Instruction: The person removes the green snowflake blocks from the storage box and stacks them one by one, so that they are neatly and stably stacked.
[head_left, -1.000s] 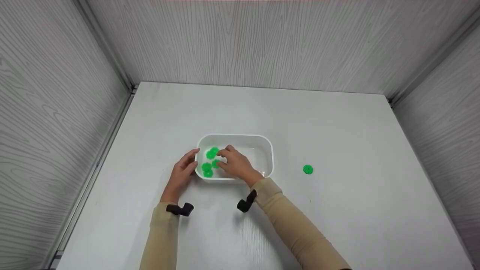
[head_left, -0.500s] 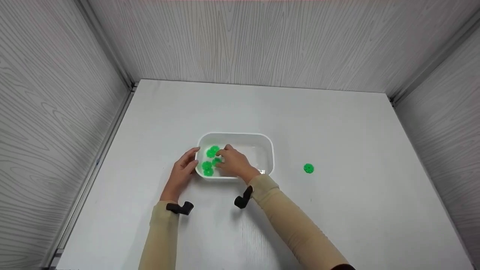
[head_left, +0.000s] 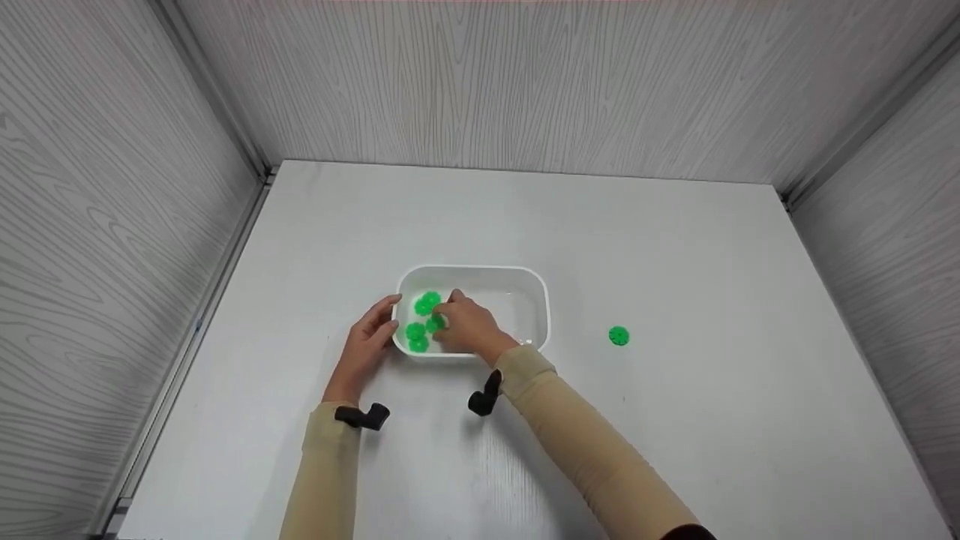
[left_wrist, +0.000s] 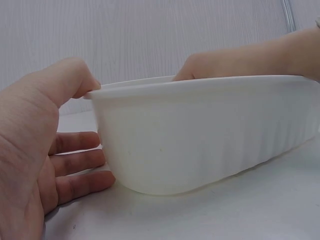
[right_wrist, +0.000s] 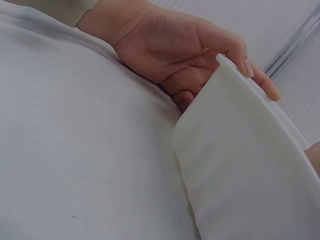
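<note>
A white plastic tub (head_left: pixel 506 268) stands on the table. My left hand (head_left: pixel 361 351) holds its left end, with the thumb (left_wrist: pixel 75 75) over the rim and the other fingers against the outer wall. My right hand (head_left: pixel 472 328) reaches inside. Its thumb and forefinger pinch a green notched disc (head_left: pixel 434 323), though part of the disc is covered. Several more such green discs (head_left: pixel 418 343) lie in the tub's left half. From the right wrist, the tub's outer wall (right_wrist: pixel 235 150) hides the inside, and only a sliver of the right hand (right_wrist: pixel 314 156) shows.
One loose green disc (head_left: pixel 619 335) lies on the white table (head_left: pixel 697 420), right of the tub. Grey wood-grain panels (head_left: pixel 480 82) enclose the table at the back and both sides. Black wrist cameras (head_left: pixel 362 417) jut from both cuffs.
The right hand's thumb and forefinger have settled around one green disc in the tub. The left hand keeps its place on the rim. The whole view shifts very slightly.
</note>
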